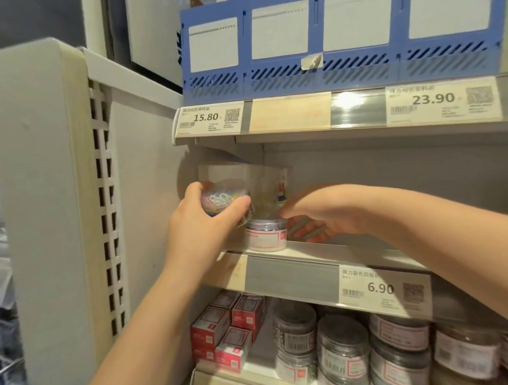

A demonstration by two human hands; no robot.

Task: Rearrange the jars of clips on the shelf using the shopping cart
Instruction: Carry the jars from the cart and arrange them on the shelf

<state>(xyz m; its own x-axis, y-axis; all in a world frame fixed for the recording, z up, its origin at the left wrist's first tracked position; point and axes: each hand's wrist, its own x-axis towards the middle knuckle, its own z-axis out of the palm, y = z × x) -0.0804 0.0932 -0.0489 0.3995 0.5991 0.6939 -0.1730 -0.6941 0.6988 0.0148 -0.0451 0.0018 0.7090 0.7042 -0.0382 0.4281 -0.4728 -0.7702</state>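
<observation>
Free shelf (pixel 354 252) right of jar (pixel 267 236)

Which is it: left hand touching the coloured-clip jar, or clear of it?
Touching. The head view shows the left hand gripping the coloured-clip jar, with thumb and fingers curled round it.

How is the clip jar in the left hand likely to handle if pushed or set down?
The clip jar looks like smooth clear plastic, probably slippery. Its round wall could roll if laid sideways. The left hand spans it alone, so it seems light.

Shelf tags: 15.80 (pixel 209 119), 23.90 (pixel 441 101) (lwr 6.90 (pixel 383 290))
</observation>
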